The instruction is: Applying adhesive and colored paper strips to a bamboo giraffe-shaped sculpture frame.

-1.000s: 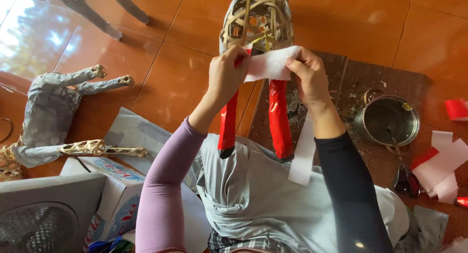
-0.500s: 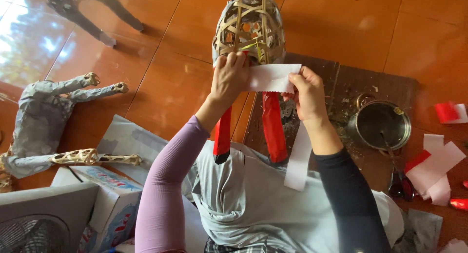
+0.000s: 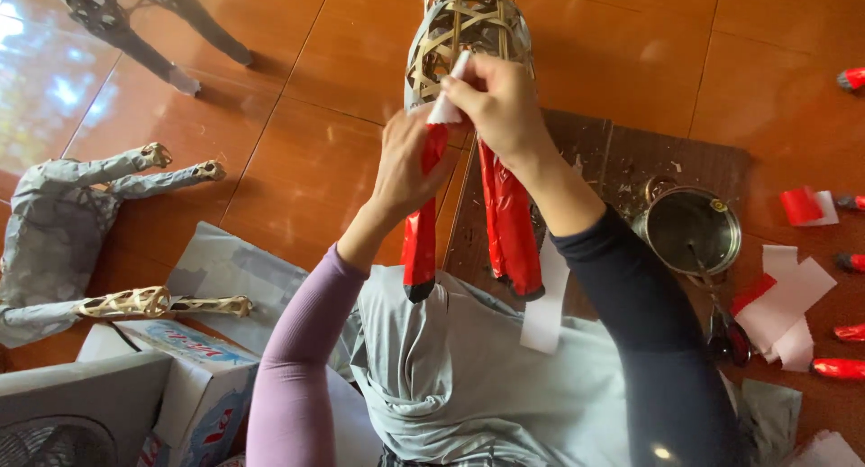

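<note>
A woven bamboo frame (image 3: 468,35), shaped like an animal body, stands between my hands, with two legs wrapped in glossy red paper (image 3: 509,219) hanging toward my lap. My left hand (image 3: 410,165) grips the top of the left red leg. My right hand (image 3: 491,102) pinches a white paper strip (image 3: 448,98) against the frame, and the strip's loose end (image 3: 545,309) hangs down by my right forearm. I sit on the floor in a grey shirt, with a lilac left sleeve and a dark right sleeve.
A metal pot (image 3: 694,231) stands on brown cardboard (image 3: 622,161) at right, with scissors (image 3: 725,332), white and red paper scraps (image 3: 788,300) and red-wrapped pieces (image 3: 838,368) near. A grey paper-covered animal figure (image 3: 63,224), a carton (image 3: 194,386) and a fan (image 3: 54,413) lie left.
The white strip, earlier held stretched flat between both hands, is now bunched under my right hand at the frame. My left hand has dropped onto the left red leg. The view has moved closer.
</note>
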